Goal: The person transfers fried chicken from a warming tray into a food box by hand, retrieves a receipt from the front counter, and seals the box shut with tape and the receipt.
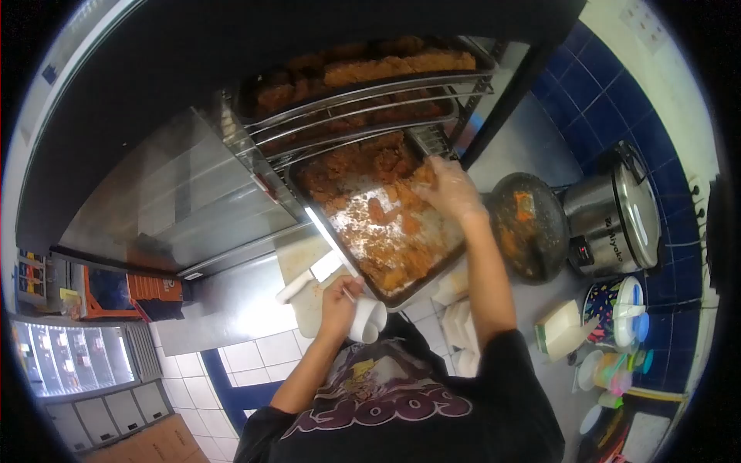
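Note:
My left hand (340, 305), bare, holds a curled white paper-like item (365, 322) just below the front edge of a metal tray (369, 285). My right hand (451, 189) wears a clear glove and reaches over the tray's right side. Its fingers are closed round a piece of brown fried food (424, 174). Brown fried pieces (382, 160) are piled at the tray's far end, and orange-brown crumbs (397, 258) lie across its bottom. The tray is partly pulled out of a rack.
Above, another tray of fried food (401, 69) sits on a wire rack. At right stand a dark stone mortar (529, 228) with orange residue, a metal cooker (606, 216) and several tubs. A white-handled knife (309, 279) lies on a cutting board (297, 258) at left.

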A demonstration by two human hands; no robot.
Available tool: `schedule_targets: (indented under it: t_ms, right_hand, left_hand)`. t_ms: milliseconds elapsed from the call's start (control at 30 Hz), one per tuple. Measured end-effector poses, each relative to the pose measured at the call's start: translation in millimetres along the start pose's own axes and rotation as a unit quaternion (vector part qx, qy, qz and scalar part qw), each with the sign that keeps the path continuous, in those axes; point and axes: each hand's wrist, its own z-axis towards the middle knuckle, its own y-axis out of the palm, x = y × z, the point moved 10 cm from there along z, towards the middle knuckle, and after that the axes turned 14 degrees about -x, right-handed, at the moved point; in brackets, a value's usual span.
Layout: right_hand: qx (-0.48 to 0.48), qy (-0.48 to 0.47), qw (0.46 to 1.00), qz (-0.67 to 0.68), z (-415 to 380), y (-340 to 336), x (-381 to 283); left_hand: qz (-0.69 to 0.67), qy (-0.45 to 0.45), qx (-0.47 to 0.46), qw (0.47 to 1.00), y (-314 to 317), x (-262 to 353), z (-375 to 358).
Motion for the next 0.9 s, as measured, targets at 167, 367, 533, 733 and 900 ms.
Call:
schedule_targets:
  t_ms: [167,367,533,733,900]
  right_hand:
    - [-0.019,0.006,0.989,0.144,-16.0,1.2,12.2]
    - [0.067,-0.076,0.591,0.8,-73.0,39.1,48.3]
    - [0.025,0.007,0.564,0.825,-96.6,88.0,52.5]
    - [0.045,0.042,0.623,0.78,-94.3,90.7,49.2]
    - [0.101,0.078,0.916,0.381,-92.4,49.4,61.8]
  left_hand:
    - [-0.009,-0.012,0.001,1.0,1.4,0.7,-4.3]
    - [-0.017,-0.034,0.005,0.999,-2.5,-12.9,-0.9]
    - [-0.006,-0.007,-0.011,1.0,3.1,-3.9,0.4]
    - [-0.002,-0.01,-0.012,1.0,0.4,-10.8,4.3]
    - [-0.027,-0.024,0.001,0.999,1.9,-8.2,2.5]
